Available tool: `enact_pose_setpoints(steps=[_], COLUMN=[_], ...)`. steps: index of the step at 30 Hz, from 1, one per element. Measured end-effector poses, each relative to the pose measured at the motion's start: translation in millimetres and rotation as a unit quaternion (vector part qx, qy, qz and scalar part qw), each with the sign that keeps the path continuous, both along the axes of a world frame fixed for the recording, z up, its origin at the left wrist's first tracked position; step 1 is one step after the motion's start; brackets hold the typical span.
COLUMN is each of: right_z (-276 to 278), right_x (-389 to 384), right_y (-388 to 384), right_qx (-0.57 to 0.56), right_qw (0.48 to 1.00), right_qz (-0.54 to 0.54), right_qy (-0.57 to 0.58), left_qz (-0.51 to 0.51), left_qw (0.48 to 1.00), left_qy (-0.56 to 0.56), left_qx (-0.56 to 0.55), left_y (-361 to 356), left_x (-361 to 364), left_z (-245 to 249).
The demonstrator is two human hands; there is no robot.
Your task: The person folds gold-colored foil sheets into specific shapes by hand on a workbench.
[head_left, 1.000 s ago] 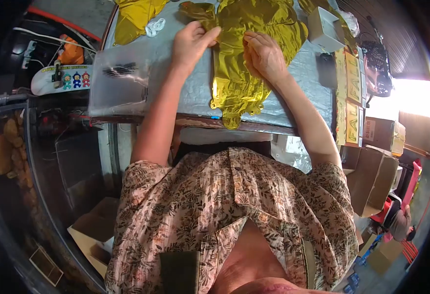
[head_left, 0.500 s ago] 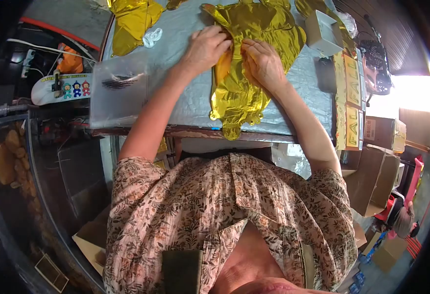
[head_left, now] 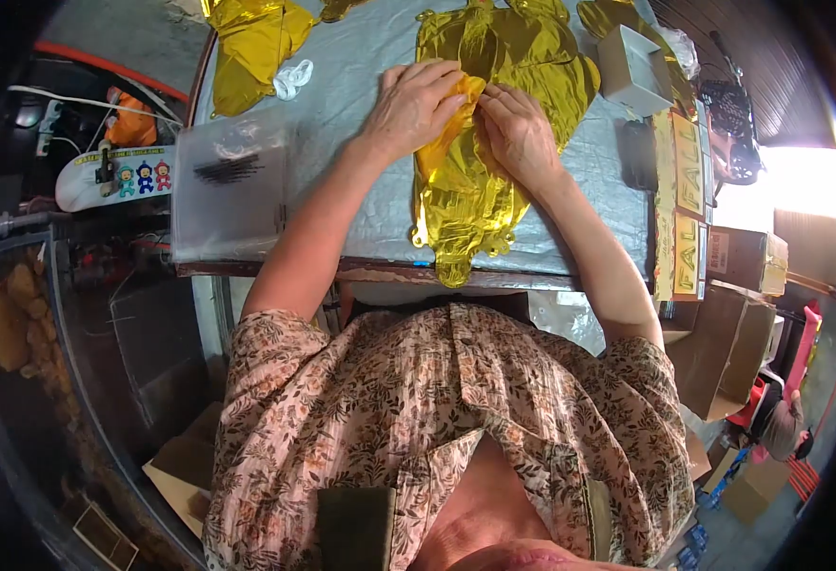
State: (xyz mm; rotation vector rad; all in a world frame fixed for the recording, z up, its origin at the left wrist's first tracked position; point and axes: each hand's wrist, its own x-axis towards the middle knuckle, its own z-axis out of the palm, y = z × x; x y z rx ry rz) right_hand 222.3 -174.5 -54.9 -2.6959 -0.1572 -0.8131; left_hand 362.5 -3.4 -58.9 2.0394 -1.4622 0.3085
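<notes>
A flat, crinkled gold foil balloon lies across the table, its narrow rounded end hanging over the near edge. My left hand pinches a raised fold of the foil near the middle, fingers closed. Close beside it on the right, my right hand rests on the foil with its fingertips pressed together at the same fold. The fingertips almost meet, and what lies between them is partly hidden. The wider part of the balloon spreads out beyond both hands.
More gold foil and a white string bundle lie at the far left. A clear plastic bag with dark thin pieces sits at left. On the right are a white open box and yellow-labelled boxes.
My left hand has shifted right, closer to my right hand, and a fold of foil now stands up between them. The foil's upper left part has changed shape.
</notes>
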Motion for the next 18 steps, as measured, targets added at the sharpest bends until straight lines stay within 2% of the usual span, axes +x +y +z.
enact_pose_setpoints(steps=[13,18], right_z=[3.1,4.0], right_x=[-0.7,-0.7], right_y=[1.8,2.0], right_qx=[0.006,0.011], right_qw=[1.000,1.000], right_qz=[-0.006,-0.005], right_qy=[-0.002,-0.008], left_qz=[0.004,0.020], left_qw=[1.000,0.999], left_qy=[0.009,-0.025], left_qx=[0.027,0.027], left_y=[-0.9,-0.7], left_x=[-5.5,-5.0], left_z=[0.8,0.1])
